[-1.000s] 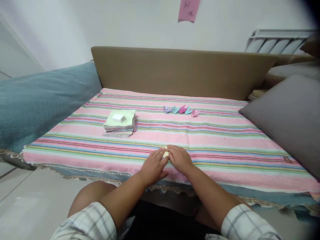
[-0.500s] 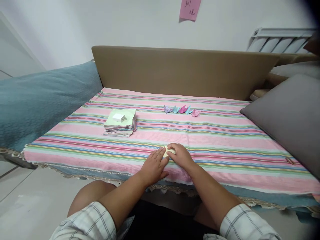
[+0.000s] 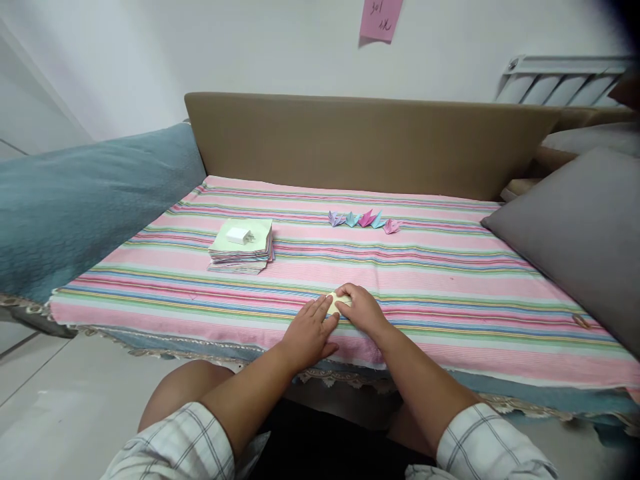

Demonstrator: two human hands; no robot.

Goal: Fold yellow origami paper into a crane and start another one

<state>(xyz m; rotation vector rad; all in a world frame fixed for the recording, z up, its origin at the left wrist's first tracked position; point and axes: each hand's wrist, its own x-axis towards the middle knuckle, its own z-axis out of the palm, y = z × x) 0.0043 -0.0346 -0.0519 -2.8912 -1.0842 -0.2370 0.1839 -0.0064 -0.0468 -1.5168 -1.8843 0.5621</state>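
Observation:
A small pale yellow piece of folded paper (image 3: 332,305) lies on the striped cloth near the front edge, partly covered by my fingers. My left hand (image 3: 311,332) lies flat with its fingers stretched out, the fingertips pressing on the paper's left side. My right hand (image 3: 362,309) has its fingers curled and pinches the paper from the right. Farther back stands a row of several folded paper cranes (image 3: 367,219) in purple, blue and pink. To the left is a stack of square paper sheets (image 3: 241,257) with a white charger plug (image 3: 239,235) on top.
A pink striped cloth (image 3: 425,273) covers the sofa seat. The brown backrest (image 3: 360,143) rises behind it, a blue-covered armrest (image 3: 100,193) at left, a grey cushion (image 3: 575,233) at right. A small brown item (image 3: 581,321) lies near the cushion.
Both hands stay in nearly the same place on the yellow paper. The view has shifted very slightly; the cranes and the stack have not moved.

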